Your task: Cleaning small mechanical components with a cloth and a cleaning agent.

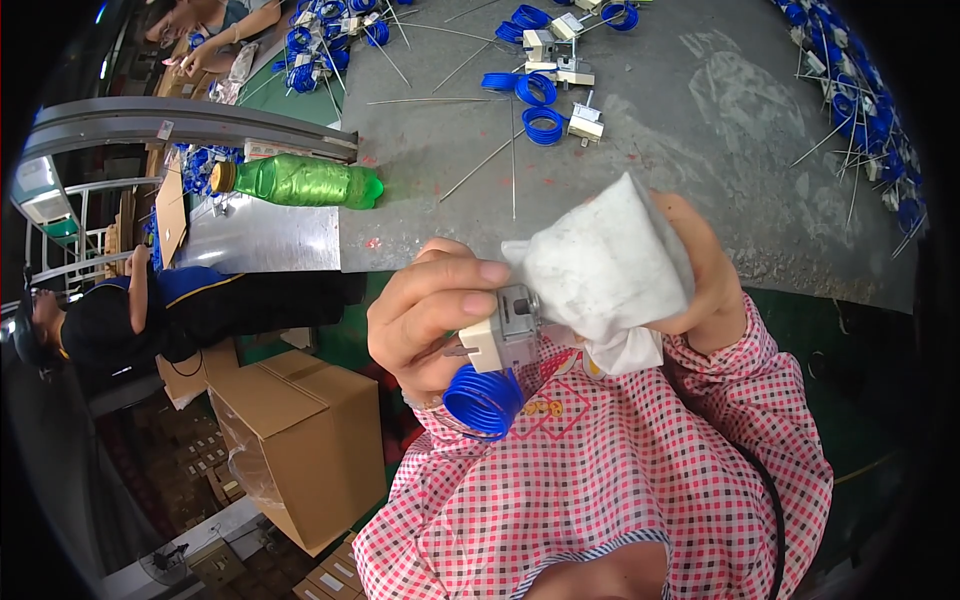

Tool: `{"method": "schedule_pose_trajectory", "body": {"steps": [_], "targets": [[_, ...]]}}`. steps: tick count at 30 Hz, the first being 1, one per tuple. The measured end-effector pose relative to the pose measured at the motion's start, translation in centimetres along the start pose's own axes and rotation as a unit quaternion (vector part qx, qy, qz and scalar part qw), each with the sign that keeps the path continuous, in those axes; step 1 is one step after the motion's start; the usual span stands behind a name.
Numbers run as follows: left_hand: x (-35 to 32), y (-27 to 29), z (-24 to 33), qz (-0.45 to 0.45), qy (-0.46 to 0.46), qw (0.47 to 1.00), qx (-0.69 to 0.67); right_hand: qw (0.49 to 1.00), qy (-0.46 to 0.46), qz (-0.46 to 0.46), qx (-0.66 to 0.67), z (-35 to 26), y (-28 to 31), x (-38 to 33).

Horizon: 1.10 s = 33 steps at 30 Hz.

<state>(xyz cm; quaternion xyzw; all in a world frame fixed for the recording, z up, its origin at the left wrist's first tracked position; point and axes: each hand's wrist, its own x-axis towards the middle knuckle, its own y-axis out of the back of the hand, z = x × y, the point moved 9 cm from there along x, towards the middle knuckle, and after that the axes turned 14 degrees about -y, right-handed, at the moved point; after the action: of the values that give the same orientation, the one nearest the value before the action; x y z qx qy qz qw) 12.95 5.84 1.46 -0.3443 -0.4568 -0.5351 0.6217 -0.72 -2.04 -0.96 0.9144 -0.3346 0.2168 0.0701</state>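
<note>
Hands (422, 312), right one (702, 268) partly behind cloth (612, 265)

No readable text; label (165, 129) on metal rail (260, 119) too small

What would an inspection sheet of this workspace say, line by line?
Surface: grey tabletop, scuffed, with small red marks.
Job's things: block-shaped part with a blue coil; white cloth.
Clutter: green bottle lying on its side; more coiled parts.
Left grip: holds the block-shaped part.
Right grip: holds the white cloth.
Cables: black cord or strap beside the checked sleeve.
Surroundings: open-floor side at left has a cardboard box; one person upper left, another below.
</note>
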Motion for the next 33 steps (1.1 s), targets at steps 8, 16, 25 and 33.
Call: {"method": "schedule_pose_trajectory", "body": {"steps": [8, 16, 25, 33], "targets": [[0.1, -0.2, -0.1, -0.033, 0.002, 0.999, 0.01, 1.0, -0.01, 0.0, -0.004, 0.4, 0.0, 0.0], [0.2, -0.1, 0.1, -0.002, -0.014, 1.0, 0.024, 0.999, -0.001, -0.005, 0.036, 0.7, 0.1, 0.1], [0.0, 0.1, 0.2, 0.013, -0.004, 0.999, 0.045, 0.992, -0.054, 0.045, 0.105, 1.9, 0.6, -0.3], [0.0, 0.4, 0.3, 0.037, -0.008, 0.998, 0.051, 0.998, -0.049, 0.043, -0.006, 1.9, 0.3, 0.0]]}}
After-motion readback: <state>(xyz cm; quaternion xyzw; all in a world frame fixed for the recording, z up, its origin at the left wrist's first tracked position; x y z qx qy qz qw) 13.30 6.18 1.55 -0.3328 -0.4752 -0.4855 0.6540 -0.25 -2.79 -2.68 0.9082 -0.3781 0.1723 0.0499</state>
